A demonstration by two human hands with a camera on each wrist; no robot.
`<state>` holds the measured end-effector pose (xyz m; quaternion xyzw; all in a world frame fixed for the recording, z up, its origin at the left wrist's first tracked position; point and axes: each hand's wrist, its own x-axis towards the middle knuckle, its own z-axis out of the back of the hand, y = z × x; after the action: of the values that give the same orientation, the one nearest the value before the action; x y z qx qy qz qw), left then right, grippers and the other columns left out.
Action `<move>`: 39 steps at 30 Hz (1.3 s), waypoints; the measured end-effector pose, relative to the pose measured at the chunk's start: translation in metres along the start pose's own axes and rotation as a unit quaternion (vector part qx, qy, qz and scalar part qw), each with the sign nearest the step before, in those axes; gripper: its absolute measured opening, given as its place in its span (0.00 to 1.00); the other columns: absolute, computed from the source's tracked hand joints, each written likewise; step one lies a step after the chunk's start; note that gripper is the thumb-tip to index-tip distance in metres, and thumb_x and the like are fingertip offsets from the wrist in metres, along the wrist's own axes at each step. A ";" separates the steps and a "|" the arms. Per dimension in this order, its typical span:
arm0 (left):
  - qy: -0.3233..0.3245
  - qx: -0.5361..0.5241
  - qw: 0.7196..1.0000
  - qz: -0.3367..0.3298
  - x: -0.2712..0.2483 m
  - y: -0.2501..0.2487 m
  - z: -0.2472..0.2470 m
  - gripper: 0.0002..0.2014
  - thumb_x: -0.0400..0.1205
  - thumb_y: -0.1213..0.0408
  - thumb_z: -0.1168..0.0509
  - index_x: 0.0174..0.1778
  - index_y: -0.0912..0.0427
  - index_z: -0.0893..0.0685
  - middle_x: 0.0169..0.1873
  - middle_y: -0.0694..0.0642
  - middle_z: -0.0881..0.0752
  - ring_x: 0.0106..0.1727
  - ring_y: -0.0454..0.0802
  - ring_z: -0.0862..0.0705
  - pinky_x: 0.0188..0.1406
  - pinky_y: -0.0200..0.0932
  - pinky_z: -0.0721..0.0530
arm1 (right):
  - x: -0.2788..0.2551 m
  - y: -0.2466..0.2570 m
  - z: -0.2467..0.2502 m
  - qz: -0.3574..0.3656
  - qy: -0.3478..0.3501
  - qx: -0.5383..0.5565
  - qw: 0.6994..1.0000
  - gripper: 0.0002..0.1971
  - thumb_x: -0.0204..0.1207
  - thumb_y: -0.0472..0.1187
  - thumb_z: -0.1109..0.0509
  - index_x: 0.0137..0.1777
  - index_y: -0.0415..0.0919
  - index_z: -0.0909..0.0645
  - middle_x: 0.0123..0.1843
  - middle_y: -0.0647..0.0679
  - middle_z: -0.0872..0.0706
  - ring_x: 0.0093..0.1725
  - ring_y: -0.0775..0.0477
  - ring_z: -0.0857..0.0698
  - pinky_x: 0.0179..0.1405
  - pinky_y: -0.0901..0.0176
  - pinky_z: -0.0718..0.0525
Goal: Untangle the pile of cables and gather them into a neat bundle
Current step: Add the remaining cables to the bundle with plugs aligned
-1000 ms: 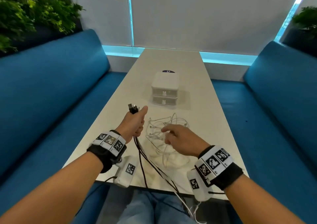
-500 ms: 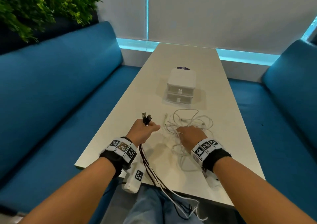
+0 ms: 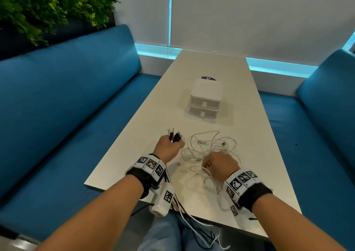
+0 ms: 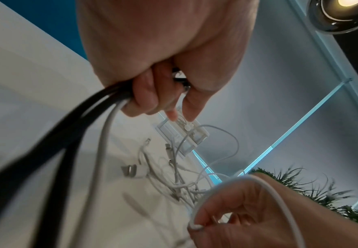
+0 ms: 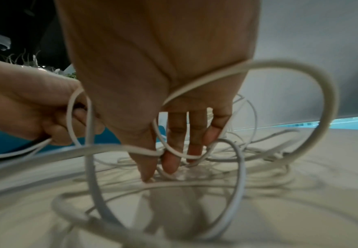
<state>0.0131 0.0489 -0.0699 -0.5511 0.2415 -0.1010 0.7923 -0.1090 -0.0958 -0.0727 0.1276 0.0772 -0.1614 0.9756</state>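
My left hand point(image 3: 171, 146) grips a bunch of black cables point(image 3: 174, 136) and one white cable point(image 4: 103, 142), fist upright, plugs sticking up out of it. The strands run back past my wrist and hang off the table's near edge. Just to the right, a loose tangle of white cables point(image 3: 210, 145) lies on the table. My right hand point(image 3: 218, 163) is palm down in the tangle, and its thumb and index finger pinch a white cable point(image 5: 144, 151). Another white loop point(image 5: 290, 70) drapes over the back of that hand. The left hand point(image 5: 25, 104) stays close beside it.
The long white table point(image 3: 211, 66) runs between two blue sofas point(image 3: 67, 97). A small white two-drawer box point(image 3: 206, 97) stands past the tangle, with a purple disc point(image 3: 209, 78) behind it. Plants point(image 3: 38, 5) sit at the back left. My knees are under the near edge.
My right hand has dropped from hovering over the white tangle into it and taken hold of a cable. The left hand keeps its grip and has sunk closer to the table.
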 end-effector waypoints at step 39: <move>-0.059 -0.187 0.980 0.027 0.007 -0.039 -0.013 0.08 0.77 0.65 0.30 0.40 0.54 0.24 0.23 0.49 0.31 0.18 0.44 0.37 0.14 0.33 0.39 | -0.006 -0.080 0.025 -0.004 -0.024 0.087 0.996 0.11 0.79 0.40 0.33 0.57 0.49 0.13 0.63 0.49 0.15 0.64 0.47 0.18 0.66 0.59 0.24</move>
<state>0.0170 0.0202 -0.0392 -0.6880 0.2237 0.0006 0.6904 -0.1389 -0.1740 -0.0653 0.2077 0.0402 -0.1740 0.9617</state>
